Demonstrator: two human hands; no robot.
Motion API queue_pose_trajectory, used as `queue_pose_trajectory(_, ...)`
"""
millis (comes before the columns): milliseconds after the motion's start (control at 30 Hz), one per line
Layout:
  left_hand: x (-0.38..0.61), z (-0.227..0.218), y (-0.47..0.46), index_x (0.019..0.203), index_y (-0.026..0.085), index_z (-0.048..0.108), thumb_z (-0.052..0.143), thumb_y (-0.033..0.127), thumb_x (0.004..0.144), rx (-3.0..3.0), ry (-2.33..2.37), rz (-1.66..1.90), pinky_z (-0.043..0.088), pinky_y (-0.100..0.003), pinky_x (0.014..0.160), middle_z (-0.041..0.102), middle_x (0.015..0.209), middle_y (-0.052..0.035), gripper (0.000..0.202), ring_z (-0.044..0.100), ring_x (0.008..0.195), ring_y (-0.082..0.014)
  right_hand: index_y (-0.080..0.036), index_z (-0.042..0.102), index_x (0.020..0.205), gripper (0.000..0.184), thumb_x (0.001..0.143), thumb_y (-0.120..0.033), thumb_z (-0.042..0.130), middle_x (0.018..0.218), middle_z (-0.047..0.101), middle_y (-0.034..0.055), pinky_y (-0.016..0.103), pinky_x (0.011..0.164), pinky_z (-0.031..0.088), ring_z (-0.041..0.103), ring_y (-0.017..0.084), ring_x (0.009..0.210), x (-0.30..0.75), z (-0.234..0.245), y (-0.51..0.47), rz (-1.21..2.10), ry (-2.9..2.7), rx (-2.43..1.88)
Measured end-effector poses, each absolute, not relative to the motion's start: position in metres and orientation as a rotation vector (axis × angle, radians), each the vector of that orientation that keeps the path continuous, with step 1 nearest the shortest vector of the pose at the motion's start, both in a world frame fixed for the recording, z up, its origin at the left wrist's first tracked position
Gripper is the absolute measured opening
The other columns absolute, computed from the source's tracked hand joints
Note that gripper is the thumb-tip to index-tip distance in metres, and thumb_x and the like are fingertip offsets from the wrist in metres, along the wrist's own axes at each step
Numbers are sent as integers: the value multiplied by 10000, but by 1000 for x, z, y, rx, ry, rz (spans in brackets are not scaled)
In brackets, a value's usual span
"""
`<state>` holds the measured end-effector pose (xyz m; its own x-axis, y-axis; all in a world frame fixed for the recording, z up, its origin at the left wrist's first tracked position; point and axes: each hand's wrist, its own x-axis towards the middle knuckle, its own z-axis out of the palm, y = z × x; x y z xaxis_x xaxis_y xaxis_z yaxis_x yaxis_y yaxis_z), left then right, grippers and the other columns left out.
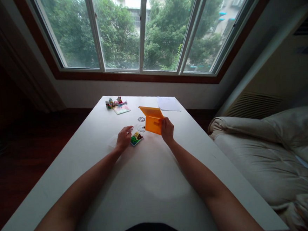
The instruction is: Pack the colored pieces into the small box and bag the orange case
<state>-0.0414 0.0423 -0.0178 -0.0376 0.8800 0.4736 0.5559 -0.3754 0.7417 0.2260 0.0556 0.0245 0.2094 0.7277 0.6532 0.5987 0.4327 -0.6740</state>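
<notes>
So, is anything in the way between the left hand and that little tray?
Nothing visible: the left hand is right by the tray of coloured pieces. The orange case in the right hand is farther right.

smooth translucent plastic case [152,127], smooth tabletop [148,186] with soft sheen, creased, fabric-looking sofa [257,161], wood-look window frame [130,74]

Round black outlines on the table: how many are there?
2: one outline just left of the orange case, another nearer the coloured pieces. The case may hide more.
</notes>
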Motion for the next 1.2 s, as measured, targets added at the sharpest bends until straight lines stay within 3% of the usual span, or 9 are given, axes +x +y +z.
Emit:
queue_pose_trajectory(167,-47,-16,44,1169,208,690,519,77,864,1903,1572,1419,574,-344,935,729,1155,-60,373,692,1047,-200,-205,581,899,444,962,-574,342,795,623,11,271,670,425,550,173,725,249,-1,84,338,-1178,-1397)
queue_pose_trajectory(300,-46,-11,38,1218,234,697,497,43,861,2042,1559,1340,528,-360,1027,717,1223,-37,452,670,1113,-199,-204,589,985,412,869,-561,419,907,647,29,276,696,472,594,185,826,254,-12,98,473,-1027,-1318)
queue_pose_trajectory(433,-41,-6,30,1261,258,693,463,21,866,2212,1491,1203,492,-375,1069,687,1292,-33,515,641,1165,-208,-235,544,1121,425,809,-521,499,977,639,21,258,616,509,637,174,807,254,-13,102,718,-878,-1141)
queue_pose_trajectory(600,-38,-1,25,1224,265,715,477,9,833,2345,1407,1013,474,-398,1093,687,1290,-29,524,620,1192,-220,-253,545,1064,350,768,-438,567,940,632,-1,244,565,547,652,148,730,258,-8,100,978,-833,-990)
queue_pose_trajectory(767,-37,1,20,1259,277,690,577,69,805,2445,1344,914,471,-408,1101,666,1322,-37,512,596,1222,-238,-231,580,1036,311,764,-380,561,912,652,13,265,587,576,669,157,741,259,-7,99,1033,-866,-914)
queue_pose_trajectory(1033,-35,4,15,1162,267,695,686,192,811,2530,1199,919,490,-417,1045,651,1306,-67,360,582,1207,-255,-205,584,1037,316,809,-422,544,944,670,48,348,742,614,692,196,863,261,-6,97,1042,-908,-854)
queue_pose_trajectory(1200,-32,5,18,973,239,690,600,260,916,2522,1216,921,490,-399,999,676,1159,-75,109,590,1109,-236,-200,569,950,355,794,-518,597,1002,666,53,321,697,602,677,201,882,253,0,92,914,-950,-979)
